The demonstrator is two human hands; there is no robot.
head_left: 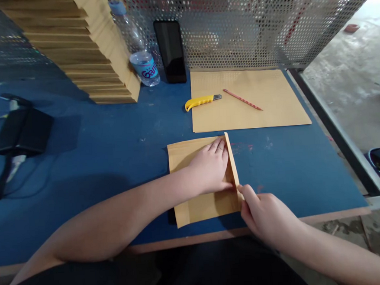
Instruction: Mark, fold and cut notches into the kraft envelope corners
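Two hands on brown paper sheet (197,202) at near edge of blue table (112,143). Left hand (211,167) flat, open, pressing it down; right hand (263,215) pinches folded right edge. Yellow cutter (202,101), pencil (242,99) on larger sheet (272,106) behind.

The water bottle (140,54) label shows blue letters, seemingly "Gam", partly hidden

My left hand (211,169): bare, no ring or glove.
My right hand (266,215): bare, no glove.
My forearms: uncovered, no sleeves showing.
My lap: dark clothing.
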